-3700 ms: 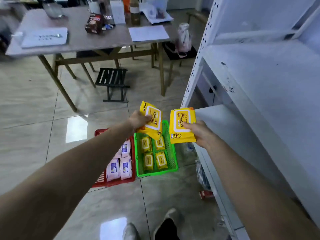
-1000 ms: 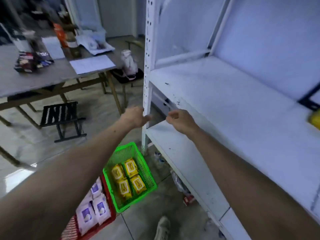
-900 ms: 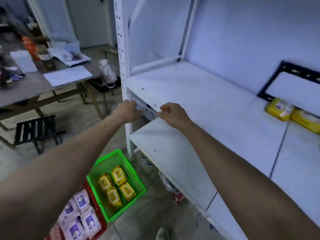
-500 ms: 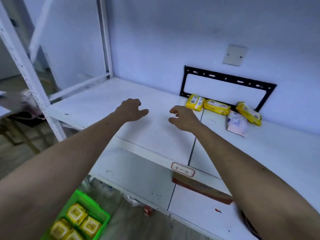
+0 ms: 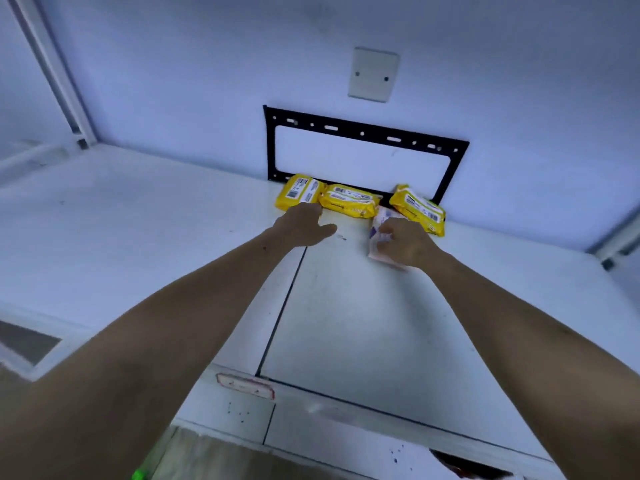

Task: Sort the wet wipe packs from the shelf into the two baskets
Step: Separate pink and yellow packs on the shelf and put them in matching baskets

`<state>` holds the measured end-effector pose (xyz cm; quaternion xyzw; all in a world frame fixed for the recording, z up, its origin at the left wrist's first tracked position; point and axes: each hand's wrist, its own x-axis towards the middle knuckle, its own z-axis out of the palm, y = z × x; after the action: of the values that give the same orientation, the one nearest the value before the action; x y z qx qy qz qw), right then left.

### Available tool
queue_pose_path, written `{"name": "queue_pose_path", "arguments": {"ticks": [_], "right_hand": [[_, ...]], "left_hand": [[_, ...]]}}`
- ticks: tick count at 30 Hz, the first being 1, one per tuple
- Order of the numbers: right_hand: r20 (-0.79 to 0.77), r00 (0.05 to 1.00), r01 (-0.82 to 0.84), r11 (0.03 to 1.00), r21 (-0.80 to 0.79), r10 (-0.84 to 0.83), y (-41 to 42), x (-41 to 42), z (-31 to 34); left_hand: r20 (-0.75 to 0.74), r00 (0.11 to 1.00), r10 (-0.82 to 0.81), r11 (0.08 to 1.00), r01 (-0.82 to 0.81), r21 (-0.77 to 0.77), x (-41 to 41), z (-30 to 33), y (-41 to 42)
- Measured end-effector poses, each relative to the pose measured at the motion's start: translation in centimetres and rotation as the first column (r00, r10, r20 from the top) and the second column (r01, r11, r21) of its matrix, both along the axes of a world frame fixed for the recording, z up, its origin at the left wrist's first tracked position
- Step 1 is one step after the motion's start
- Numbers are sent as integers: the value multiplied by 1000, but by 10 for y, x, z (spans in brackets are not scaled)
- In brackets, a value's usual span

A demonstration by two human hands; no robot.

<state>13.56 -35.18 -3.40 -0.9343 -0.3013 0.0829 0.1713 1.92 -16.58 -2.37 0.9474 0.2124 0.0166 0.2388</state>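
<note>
The right hand [image 5: 408,241] covers most of the white pack [image 5: 377,230], so its label cannot be read. Print on the 3 yellow packs [image 5: 348,199] is too small to read. A green sliver [image 5: 138,475] is cut off at the bottom edge.

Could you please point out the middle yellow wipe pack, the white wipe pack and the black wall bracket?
middle yellow wipe pack [image 5: 348,199]: head view, its top face.
white wipe pack [image 5: 376,226]: head view, its exposed left part.
black wall bracket [image 5: 362,134]: head view, its top bar.
</note>
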Motion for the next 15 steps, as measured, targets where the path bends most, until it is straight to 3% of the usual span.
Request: {"name": "queue_pose_path", "arguments": {"ticks": [4,8,15], "right_hand": [[-66,993,105,994,38,-102,-21,46,-7],[52,987,151,989,0,-150,-31,85,-14],[56,966,247,963,104,-253,-21,132,-34]], "left_hand": [[-9,996,-92,995,92,-31,51,-17,-20],[-12,988,-153,988,152,-26,90,-34,-40],[10,991,-136,989,136,-52,129,-59,-63]]}}
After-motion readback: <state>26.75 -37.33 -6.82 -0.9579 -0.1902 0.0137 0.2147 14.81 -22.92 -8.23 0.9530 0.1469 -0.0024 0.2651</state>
